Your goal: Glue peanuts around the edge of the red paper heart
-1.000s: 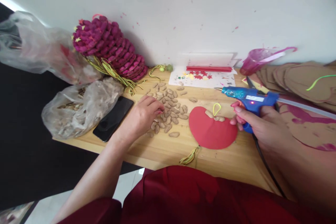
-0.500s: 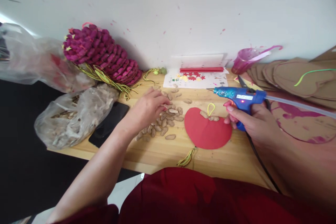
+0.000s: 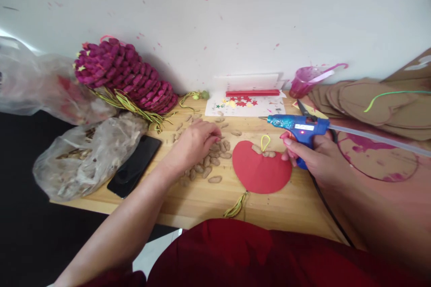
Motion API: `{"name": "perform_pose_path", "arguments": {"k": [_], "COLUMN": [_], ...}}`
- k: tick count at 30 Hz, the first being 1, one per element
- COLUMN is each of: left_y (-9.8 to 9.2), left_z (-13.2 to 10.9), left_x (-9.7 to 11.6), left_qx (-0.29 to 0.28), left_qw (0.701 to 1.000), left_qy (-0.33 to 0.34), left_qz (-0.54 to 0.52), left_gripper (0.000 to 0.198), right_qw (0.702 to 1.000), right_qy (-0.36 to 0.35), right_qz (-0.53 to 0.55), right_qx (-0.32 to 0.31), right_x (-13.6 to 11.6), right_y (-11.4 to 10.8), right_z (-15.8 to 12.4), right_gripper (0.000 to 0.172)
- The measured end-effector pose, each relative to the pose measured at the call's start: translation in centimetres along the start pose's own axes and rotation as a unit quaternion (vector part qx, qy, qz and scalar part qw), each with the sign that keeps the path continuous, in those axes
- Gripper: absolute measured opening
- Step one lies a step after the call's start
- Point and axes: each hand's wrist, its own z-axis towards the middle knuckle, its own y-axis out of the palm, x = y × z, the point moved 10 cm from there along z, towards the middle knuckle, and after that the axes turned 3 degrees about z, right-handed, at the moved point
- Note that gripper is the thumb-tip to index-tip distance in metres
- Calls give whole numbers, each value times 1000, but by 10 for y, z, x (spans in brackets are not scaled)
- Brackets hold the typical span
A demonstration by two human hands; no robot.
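My left hand [image 3: 195, 141] rests on a pile of tan peanut shells [image 3: 212, 157] on the wooden table [image 3: 202, 197], fingers curled and pinching at one shell. My right hand [image 3: 313, 157] is wrapped round the grip of a blue hot glue gun [image 3: 296, 123], whose nozzle points left above the table. Between the hands lies a red heart-shaped card [image 3: 261, 168] with a yellow loop and two shells stuck at its top, and a yellow tassel [image 3: 235, 206] at its bottom tip.
A black phone [image 3: 134, 166] and a clear bag of shells [image 3: 84, 154] lie at the left. A purple shell-covered ornament [image 3: 124, 74] leans on the wall. Star sticker sheet [image 3: 245, 103], pink cup [image 3: 305, 80] and brown cardboard hearts [image 3: 370, 103] sit behind and right.
My left hand has slid across the shell pile toward its far right part and closed its fingers on a shell. The glue gun stays held; the view has shifted slightly.
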Motion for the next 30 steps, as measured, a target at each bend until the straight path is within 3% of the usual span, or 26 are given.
{"name": "perform_pose_path", "arguments": {"k": [3,6,15,20,26,30], "left_y": [8,19,21,-9,-65,-83], "left_z": [16,29,31,24,-1,-17], "left_x": [-15,-22,-10,-13,-22,-30], "left_qx": [-14,-35,5,77,114,156], "left_qw": [996,993,998,995,982,978], "left_qy": [-78,-108,-32,-21,-109,-120], "left_qz": [-33,-28,58,57,102,71], "left_gripper": [14,13,16,17,30,22], "right_qw": [1000,999,1000,1000,1000,1000], "right_qy": [11,6,-12,-4,4,2], "right_qz": [-10,-19,-22,-4,-15,-19], "right_qx": [14,27,20,9,7,14], "right_x": [0,0,3,3,7,8], "right_y": [-1,-4,-5,-3,-7,-8], "right_z": [-2,-1,2,0,1,3], "right_gripper": [46,45,42,39,39,41]}}
